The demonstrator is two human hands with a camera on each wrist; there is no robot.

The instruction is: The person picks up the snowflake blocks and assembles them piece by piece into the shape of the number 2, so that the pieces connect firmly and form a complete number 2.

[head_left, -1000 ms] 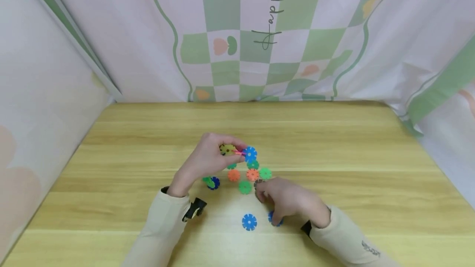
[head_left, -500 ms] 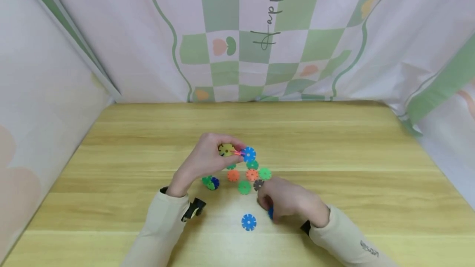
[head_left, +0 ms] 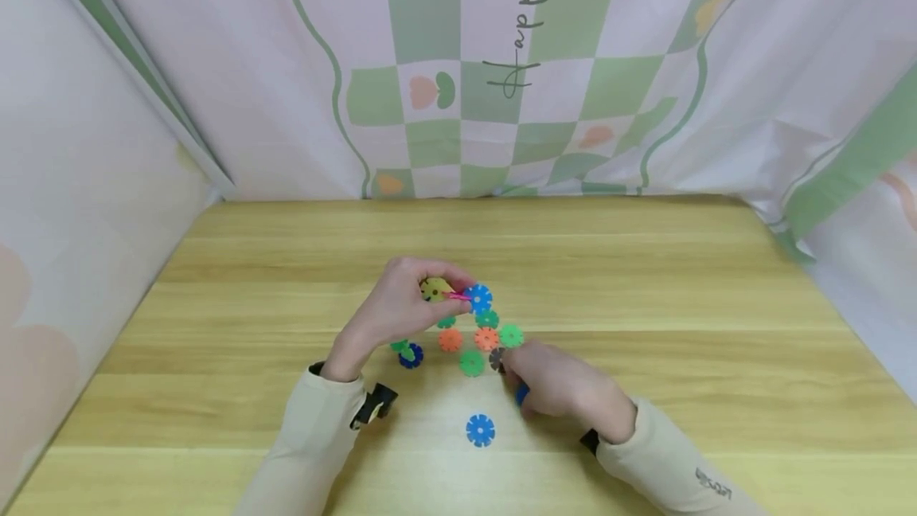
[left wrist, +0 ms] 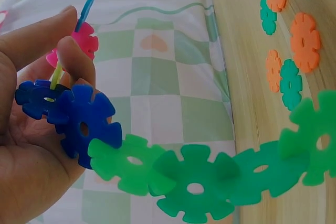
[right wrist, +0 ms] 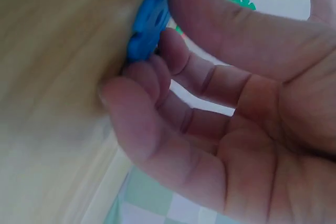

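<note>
Fingers [right wrist: 140,127] of our right hand [head_left: 555,381] have just pinched a blue disc [head_left: 522,395] below the frame's middle, likely another piece, while our left hand [head_left: 407,302] grips the chain [left wrist: 181,176].

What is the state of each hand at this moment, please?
Left hand: closed, holding a chain of linked colourful discs.
Right hand: closed, pinching a single blue disc.
</note>
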